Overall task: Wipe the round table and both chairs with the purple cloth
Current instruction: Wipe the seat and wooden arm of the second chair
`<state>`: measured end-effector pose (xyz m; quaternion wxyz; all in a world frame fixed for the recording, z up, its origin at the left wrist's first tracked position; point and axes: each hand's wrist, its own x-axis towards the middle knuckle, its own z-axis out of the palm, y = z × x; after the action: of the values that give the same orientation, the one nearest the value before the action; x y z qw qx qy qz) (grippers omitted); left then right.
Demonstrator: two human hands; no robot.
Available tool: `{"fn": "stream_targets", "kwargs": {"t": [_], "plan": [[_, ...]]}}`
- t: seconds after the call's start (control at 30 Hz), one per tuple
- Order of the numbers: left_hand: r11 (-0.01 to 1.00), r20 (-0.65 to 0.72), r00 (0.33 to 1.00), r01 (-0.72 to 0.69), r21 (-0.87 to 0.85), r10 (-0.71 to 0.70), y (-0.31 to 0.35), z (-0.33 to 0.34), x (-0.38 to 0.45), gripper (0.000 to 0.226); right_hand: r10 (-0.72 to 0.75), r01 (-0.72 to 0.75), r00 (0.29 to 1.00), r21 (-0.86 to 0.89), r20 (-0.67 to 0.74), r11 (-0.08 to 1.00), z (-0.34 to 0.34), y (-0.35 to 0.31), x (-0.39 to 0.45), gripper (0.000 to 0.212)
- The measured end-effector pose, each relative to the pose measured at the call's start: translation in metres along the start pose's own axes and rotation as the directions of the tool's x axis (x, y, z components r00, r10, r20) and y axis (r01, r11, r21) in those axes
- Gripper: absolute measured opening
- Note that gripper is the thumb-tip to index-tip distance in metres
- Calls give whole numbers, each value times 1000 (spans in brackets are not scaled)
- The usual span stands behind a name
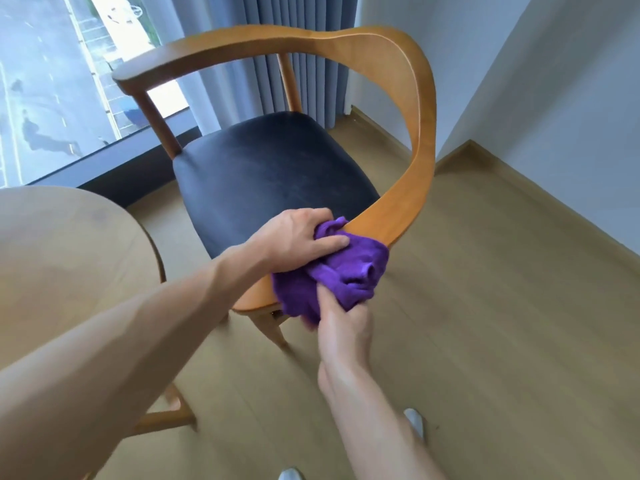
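1. Wooden floor (485, 306) meets white walls (571, 98); a grey curtain (311, 64) hangs beside the window (52, 81).
2. Purple cloth (346, 271) lies bunched on the chair (408, 133) armrest end.
3. Left hand (298, 237) presses it with curled fingers; right hand (343, 323) pinches it from below.
4. Round table (69, 254) stands left of the chair.

We reach our bare left arm forward from the lower left, elbow nearly straight, and our left hand (294, 237) lies palm down on the crumpled purple cloth (349, 271), its fingers (329, 241) curled over the bunched fabric and gripping it. Our right forearm rises from the bottom edge, wrist bent upward, and our right hand (341, 327) comes at the same cloth from below, pinching its lower folds with the fingertips hidden in the fabric.
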<state>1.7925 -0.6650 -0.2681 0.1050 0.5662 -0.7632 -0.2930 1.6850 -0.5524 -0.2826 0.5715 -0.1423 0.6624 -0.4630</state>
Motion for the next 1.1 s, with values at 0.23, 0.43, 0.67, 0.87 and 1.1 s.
{"fn": "stream_targets", "kwargs": {"t": [0.23, 0.43, 0.67, 0.87, 1.1], "plan": [[993, 275, 955, 121, -11, -113, -51, -45, -55, 41, 239, -234, 945, -50, 221, 971, 38, 30, -50, 26], [996, 177, 981, 76, 40, -82, -55, -37, -64, 48, 275, -294, 925, 38, 260, 955, 47, 27, -57, 39], [996, -87, 994, 74, 51, -69, -10, -2, -24, 44, 241, -263, 931, 45, 276, 964, 5, -13, -15, 31], [970, -143, 965, 203, -133, -221, 27, 17, 36, 46, 155, -166, 965, 35, 212, 986, -28, -63, 44, 39], [936, -273, 904, 273, -222, -328, 74, 36, 106, 42, -152, 153, 988, -118, 20, 981, -60, -116, 118, 101]]}}
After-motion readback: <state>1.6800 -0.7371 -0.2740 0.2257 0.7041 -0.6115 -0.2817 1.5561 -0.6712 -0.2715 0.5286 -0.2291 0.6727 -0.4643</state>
